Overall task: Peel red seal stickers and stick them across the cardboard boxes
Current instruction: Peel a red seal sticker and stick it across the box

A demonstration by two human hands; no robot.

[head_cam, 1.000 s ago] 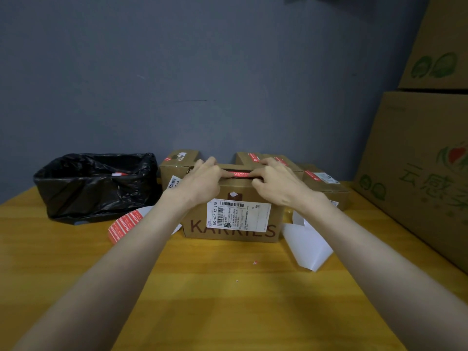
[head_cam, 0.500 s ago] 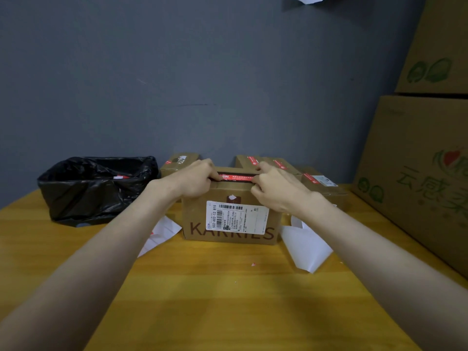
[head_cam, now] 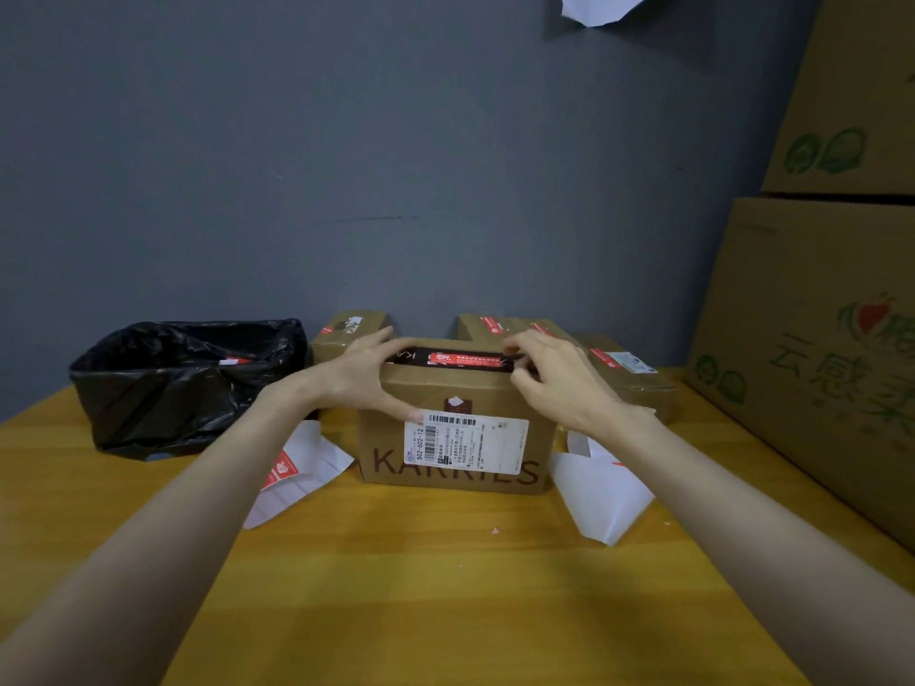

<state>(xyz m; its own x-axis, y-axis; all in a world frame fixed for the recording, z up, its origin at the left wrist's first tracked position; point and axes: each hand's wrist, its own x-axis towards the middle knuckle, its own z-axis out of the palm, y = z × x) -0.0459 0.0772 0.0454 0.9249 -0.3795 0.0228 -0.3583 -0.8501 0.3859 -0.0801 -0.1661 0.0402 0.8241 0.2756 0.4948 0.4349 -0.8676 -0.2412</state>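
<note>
A brown cardboard box printed KARRIES, with a white barcode label, stands at the table's middle. A red seal sticker lies along its dark top strip. My left hand grips the box's top left corner, fingers over the top and thumb down the front face. At the sticker's right end, my right hand pinches the top right edge with curled fingers. A sticker sheet with a red seal on it lies to the left of the box.
Behind stand small boxes with red seals. A bin with a black bag is at the left. White backing paper lies to the right. Large cartons are stacked along the right edge.
My hands slid apart along the box top, from the sticker's middle to its two ends. More of the red sticker shows between them now.
</note>
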